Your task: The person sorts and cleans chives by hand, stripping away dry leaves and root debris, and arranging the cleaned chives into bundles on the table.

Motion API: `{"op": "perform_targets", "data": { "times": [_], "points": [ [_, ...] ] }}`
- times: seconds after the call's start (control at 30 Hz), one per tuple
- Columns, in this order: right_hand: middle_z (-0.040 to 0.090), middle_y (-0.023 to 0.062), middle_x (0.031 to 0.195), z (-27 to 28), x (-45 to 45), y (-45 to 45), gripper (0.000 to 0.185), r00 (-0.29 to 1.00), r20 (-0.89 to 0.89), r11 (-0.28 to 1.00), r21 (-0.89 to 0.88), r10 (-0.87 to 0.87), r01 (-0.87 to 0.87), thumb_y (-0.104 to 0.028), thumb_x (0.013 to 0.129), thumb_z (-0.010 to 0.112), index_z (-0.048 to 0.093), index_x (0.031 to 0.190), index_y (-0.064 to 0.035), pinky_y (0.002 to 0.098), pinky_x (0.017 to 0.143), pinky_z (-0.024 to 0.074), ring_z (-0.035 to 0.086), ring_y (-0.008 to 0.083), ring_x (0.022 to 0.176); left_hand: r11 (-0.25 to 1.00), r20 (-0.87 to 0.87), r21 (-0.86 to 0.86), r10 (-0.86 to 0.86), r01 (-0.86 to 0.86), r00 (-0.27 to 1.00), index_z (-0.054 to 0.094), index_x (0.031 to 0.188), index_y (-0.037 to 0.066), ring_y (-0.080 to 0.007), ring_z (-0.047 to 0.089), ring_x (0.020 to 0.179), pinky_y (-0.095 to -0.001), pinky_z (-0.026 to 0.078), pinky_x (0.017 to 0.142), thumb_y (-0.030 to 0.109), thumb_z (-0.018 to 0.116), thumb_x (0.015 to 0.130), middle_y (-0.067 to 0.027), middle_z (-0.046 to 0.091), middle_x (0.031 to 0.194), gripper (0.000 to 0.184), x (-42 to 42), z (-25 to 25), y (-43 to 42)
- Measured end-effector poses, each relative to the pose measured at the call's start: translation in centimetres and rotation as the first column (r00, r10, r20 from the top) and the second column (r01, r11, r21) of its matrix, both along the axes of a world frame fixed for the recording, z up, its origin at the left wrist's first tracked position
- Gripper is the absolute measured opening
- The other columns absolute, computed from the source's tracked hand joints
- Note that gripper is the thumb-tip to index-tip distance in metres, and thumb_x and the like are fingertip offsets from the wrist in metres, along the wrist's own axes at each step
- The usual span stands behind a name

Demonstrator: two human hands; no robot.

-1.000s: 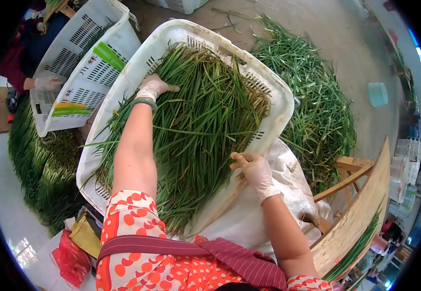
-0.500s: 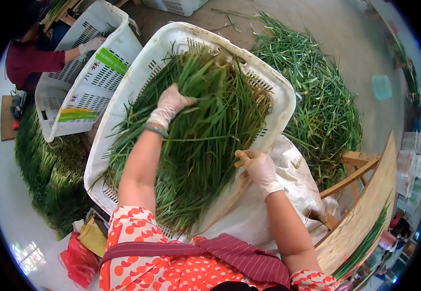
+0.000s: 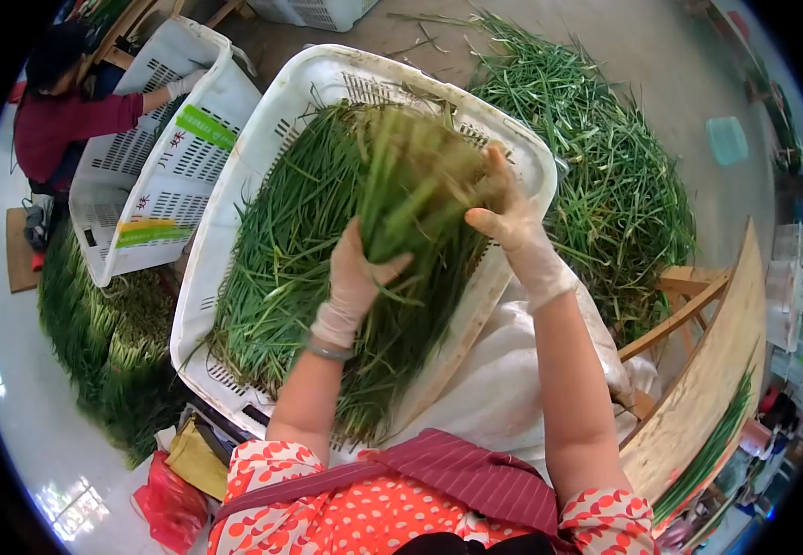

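Note:
A white plastic basket (image 3: 200, 264) holds a thick heap of green chives (image 3: 277, 245). My left hand (image 3: 353, 291), in a pale thin glove, is closed around a bunch of chives (image 3: 388, 190) lifted over the heap. The upper end of that bunch is blurred by motion. My right hand (image 3: 519, 227), gloved too, is raised at the basket's right side with its fingers spread. It is beside the brownish end of the bunch; whether it touches the stalks I cannot tell.
Loose chives (image 3: 605, 171) are piled on the floor at right. A co-worker (image 3: 73, 129) reaches into another white crate (image 3: 166, 176) at left. Stacked chives (image 3: 110, 342) lie below it. A white sack (image 3: 503, 370), wooden board (image 3: 697, 388) and red plastic bag (image 3: 172, 504) are nearby.
My right hand has left the basket's near right edge, moved up and opened beside the bunch. My left hand has shifted right and down, still gripping the chives.

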State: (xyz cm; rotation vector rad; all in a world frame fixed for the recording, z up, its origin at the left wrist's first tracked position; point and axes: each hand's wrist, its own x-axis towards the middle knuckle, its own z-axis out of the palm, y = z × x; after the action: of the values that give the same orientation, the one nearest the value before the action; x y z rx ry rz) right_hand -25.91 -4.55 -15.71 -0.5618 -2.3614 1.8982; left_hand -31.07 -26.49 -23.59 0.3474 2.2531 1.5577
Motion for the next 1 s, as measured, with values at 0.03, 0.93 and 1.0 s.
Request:
{"op": "perform_targets", "data": {
  "times": [0.03,0.93,1.0],
  "points": [
    [0.031,0.0155,0.142,-0.3,-0.2,0.1,0.105,1.0,-0.001,1.0,-0.001,-0.005,0.005,-0.026,0.068,0.081,0.012,0.143,-0.0014,0.0349,0.106,0.0313,0.039,0.0289,0.125,0.998,-0.172,-0.061,-0.029,0.019,0.985,0.044,0.12,-0.007,-0.0334,0.058,0.095,-0.039,0.046,0.083,0.03,0.082,0.061,-0.0214,0.059,0.105,0.08,1.2,-0.2,0.5],
    [0.057,0.0034,0.115,-1.5,-1.4,-0.4,0.074,0.993,0.093,0.691,-0.722,0.075,0.015,-0.008,0.066,0.081,0.044,0.13,-0.004,0.0282,0.093,0.0421,0.054,0.0142,0.104,0.918,0.129,0.298,-0.312,0.264,0.941,0.028,0.138,0.006,-0.0275,0.047,0.115,-0.0344,0.038,0.098,0.032,0.089,0.05,-0.0137,0.048,0.124,0.11,-1.5,3.2,4.9],
    [0.047,0.0047,0.129,-0.3,-1.0,-2.1,0.093,0.992,-0.123,0.786,-0.611,0.027,-0.097,-0.004,0.06,0.084,0.032,0.137,-0.0038,0.0283,0.096,0.0404,0.048,0.0142,0.112,0.886,0.082,0.426,-0.24,0.184,0.967,0.026,0.137,0.007,-0.0308,0.053,0.104,-0.0359,0.042,0.093,0.029,0.089,0.05,-0.0136,0.053,0.116,0.11,-0.5,4.3,5.0]
  ]
}}
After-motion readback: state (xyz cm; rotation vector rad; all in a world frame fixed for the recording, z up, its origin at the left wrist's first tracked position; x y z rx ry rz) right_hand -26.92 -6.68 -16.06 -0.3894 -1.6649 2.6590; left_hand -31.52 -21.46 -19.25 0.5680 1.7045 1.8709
